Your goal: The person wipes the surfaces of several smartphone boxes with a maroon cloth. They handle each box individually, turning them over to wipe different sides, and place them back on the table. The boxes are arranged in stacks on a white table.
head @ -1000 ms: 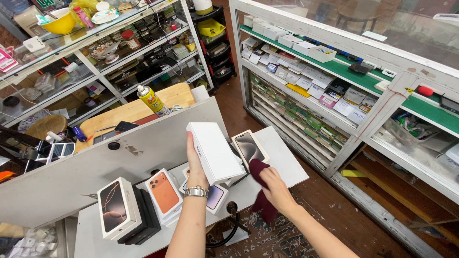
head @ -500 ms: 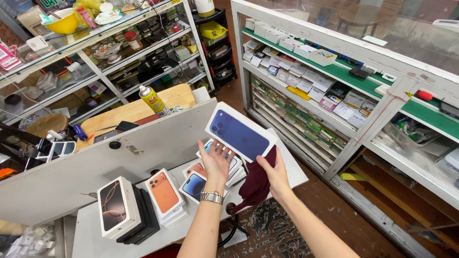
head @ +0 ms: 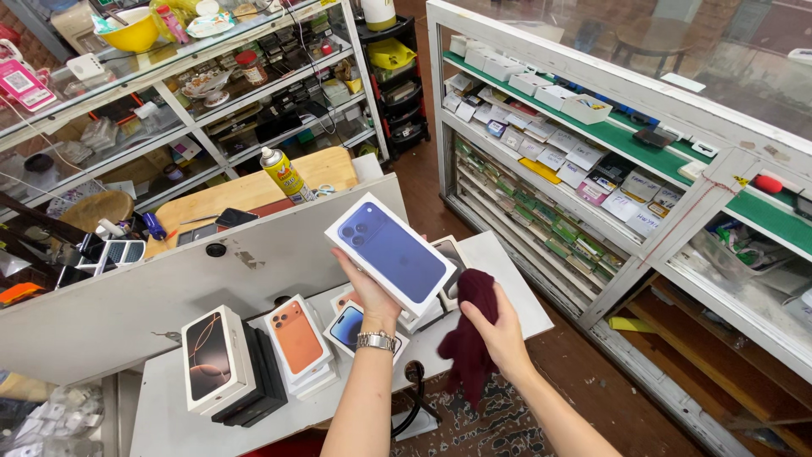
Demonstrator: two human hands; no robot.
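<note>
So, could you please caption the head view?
Left hand holds a phone box; right hand grips a maroon cloth.

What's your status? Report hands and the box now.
Left hand grips the blue-phone box, held above the white table. Right hand holds a maroon cloth just beside it. More phone boxes stacked underneath; nothing blocking.

Head view, sole camera: worn high, angled steeply down and forward, close over the white table (head: 507,292); glass shelving (head: 211,110) at 11 o'clock, display counter (head: 677,152) at 2 o'clock.
</note>
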